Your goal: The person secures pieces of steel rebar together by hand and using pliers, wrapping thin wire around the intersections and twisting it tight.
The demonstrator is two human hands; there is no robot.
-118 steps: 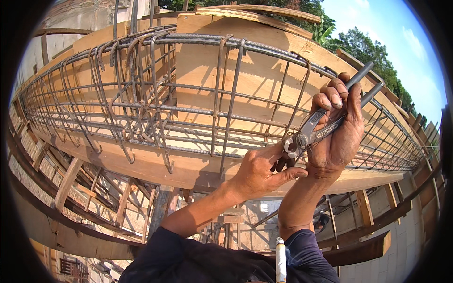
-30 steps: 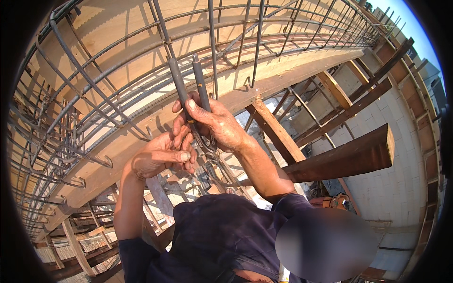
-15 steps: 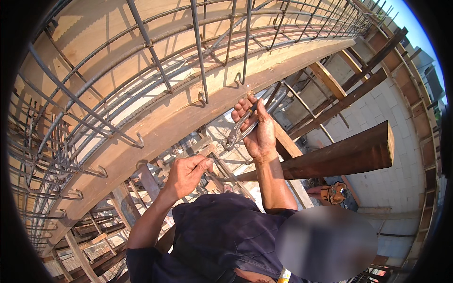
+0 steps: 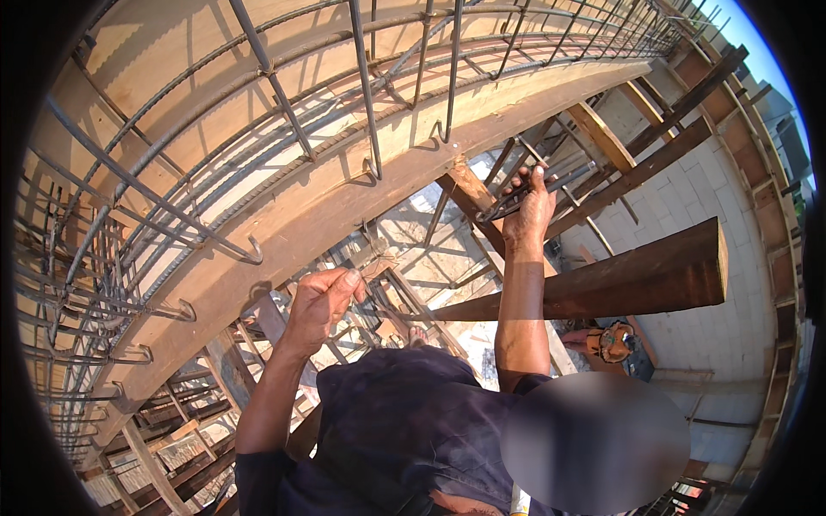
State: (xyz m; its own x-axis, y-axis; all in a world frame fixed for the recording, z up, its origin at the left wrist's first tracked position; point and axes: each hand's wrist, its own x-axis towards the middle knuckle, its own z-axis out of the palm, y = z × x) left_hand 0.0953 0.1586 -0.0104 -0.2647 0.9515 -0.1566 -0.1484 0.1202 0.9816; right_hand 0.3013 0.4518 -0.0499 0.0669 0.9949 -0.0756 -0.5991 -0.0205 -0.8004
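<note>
My right hand [image 4: 531, 217] is raised and closed around a pair of pincers [image 4: 564, 179] with dark handles. The jaws point down and left, out over the drop beside the timber. My left hand [image 4: 320, 311] is closed, thumb pressed against the curled fingers, just below the wooden form edge. Fine strands seem to show by its fingertips, but what it pinches is too small to make out. Beyond both hands runs a cage of steel rebar [image 4: 370, 95], its hooked bar ends hanging over the long wooden form board [image 4: 344, 202]. Neither hand touches the cage.
A thick dark beam [image 4: 628, 273] juts out at my right, close to the forearm. Wooden props and braces [image 4: 594, 142] cross below the form. Far down lies a lower level with scattered boards, and an orange-clad shape [image 4: 609, 341], perhaps a person. A pale block wall [image 4: 688, 206] stands right.
My right hand has moved right and away from the left with the pincers, which have turned in its grip. My left hand has shifted slightly left and stays closed.
</note>
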